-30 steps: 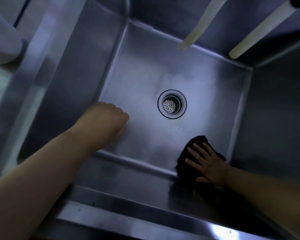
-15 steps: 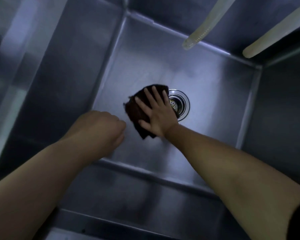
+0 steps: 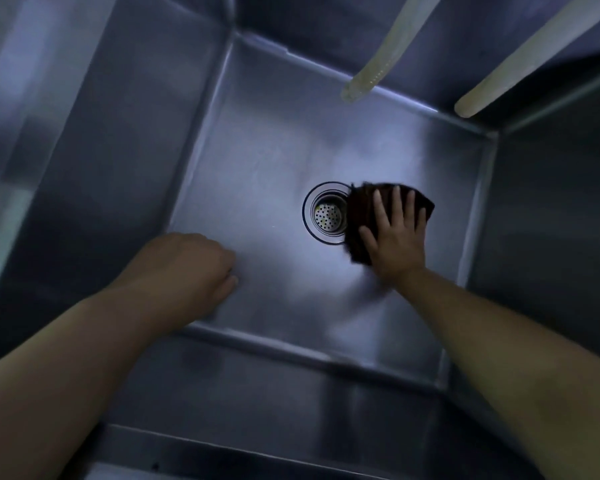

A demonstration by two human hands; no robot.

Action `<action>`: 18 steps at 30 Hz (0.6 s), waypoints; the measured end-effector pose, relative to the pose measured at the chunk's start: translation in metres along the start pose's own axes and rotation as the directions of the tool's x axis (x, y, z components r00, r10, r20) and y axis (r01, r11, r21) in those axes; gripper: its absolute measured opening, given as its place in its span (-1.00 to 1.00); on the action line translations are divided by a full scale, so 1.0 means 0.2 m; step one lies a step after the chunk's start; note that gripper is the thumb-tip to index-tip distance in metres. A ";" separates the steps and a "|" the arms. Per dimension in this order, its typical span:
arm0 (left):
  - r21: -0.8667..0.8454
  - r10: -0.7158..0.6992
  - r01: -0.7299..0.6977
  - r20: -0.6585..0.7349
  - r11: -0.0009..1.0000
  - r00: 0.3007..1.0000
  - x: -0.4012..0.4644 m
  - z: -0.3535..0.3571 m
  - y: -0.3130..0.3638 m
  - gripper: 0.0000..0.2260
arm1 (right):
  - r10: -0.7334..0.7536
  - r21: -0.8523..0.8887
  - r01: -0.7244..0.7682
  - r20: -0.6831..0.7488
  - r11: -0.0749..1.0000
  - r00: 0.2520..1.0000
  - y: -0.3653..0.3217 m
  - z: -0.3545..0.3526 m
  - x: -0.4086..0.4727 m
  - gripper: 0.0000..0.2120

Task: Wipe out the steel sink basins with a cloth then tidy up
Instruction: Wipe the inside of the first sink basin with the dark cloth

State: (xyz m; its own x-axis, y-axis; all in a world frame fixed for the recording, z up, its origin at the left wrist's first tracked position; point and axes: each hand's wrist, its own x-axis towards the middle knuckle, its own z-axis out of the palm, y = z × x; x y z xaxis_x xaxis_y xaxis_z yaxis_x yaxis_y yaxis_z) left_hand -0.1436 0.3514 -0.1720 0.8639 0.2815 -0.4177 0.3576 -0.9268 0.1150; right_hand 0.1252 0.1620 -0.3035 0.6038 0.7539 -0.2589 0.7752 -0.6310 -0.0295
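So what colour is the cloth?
Dark brown, almost black, seen in the head view: cloth under the right hand.

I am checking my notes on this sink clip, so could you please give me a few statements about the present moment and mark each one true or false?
1. The right hand presses flat on the dark cloth. True.
2. The cloth lies left of the drain. False: it lies at the drain's right edge.
3. The left hand holds a second cloth. False: it holds nothing that shows, its fingers curled near the basin floor.
4. Two pale hoses hang over the basin's far side. True.
5. The drain strainer is fully covered. False: its holes show.
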 end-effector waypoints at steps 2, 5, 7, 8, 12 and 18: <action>-0.018 -0.006 0.006 0.000 1.000 1.000 0.00 0.00 0.00 -0.74 | 0.002 0.005 -0.002 0.014 1.000 1.000 -0.04 0.02 -0.17 -0.33; -0.037 -0.001 0.000 -0.018 0.999 1.000 0.01 0.01 0.00 -0.74 | -0.083 -0.025 0.084 0.033 0.996 0.996 -0.17 0.07 -0.34 -0.33; -0.039 0.001 -0.002 -0.025 0.999 1.000 0.01 0.01 -0.01 -0.74 | -0.176 -0.046 0.178 0.035 0.983 0.984 -0.28 0.10 -0.37 -0.34; -0.043 -0.001 0.000 -0.023 0.999 1.000 0.01 0.02 -0.01 -0.75 | -0.220 -0.044 0.222 0.033 0.974 0.975 -0.33 0.10 -0.35 -0.34; -0.049 -0.009 0.007 -0.033 0.999 0.999 0.02 0.03 -0.02 -0.74 | -0.375 -0.037 0.376 0.021 0.926 0.927 -0.47 0.08 -0.16 -0.34; -0.055 -0.020 0.019 -0.014 0.998 1.000 0.01 0.04 -0.02 -0.74 | -0.346 -0.072 0.346 0.008 0.935 0.938 -0.54 0.00 0.25 -0.36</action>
State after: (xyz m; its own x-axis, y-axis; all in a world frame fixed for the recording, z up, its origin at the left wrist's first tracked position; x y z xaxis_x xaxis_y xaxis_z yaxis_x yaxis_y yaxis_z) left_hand -0.1459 0.3538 -0.1811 0.8615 0.3032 -0.4074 0.3930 -0.9061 0.1568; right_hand 0.0715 0.2677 -0.3139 0.2965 0.9242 -0.2408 0.9475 -0.3163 -0.0473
